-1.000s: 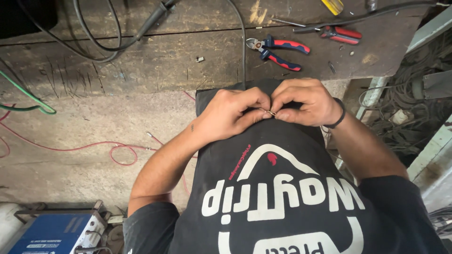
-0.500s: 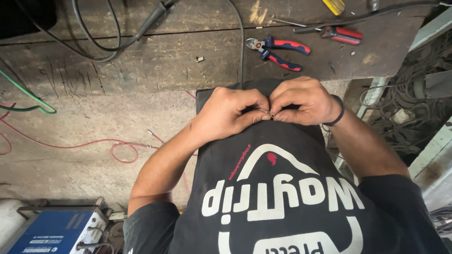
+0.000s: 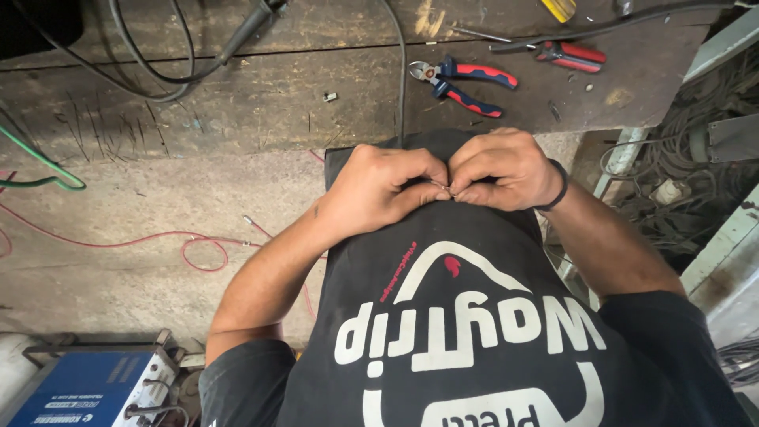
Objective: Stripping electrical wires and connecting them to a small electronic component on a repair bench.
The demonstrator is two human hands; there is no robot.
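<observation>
Small metal piece (image 3: 447,190), likely thin wire, pinched between both hands over the dark shirt (image 3: 474,316). Left hand (image 3: 383,194) and right hand (image 3: 506,170) closed on it, fingertips meeting, apparently for fine control. 1 pair of pliers (image 3: 462,79) on the workbench (image 3: 237,95) beyond.

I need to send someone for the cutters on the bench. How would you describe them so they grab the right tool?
Start at the wooden workbench running across the top of the view, above the person's joined hands. Just beyond the right hand lie the side cutters, jaws pointing left and handles splayed. Their handles are red and blue, whereas the pliers farther right near the bench's edge are mostly red.
</observation>
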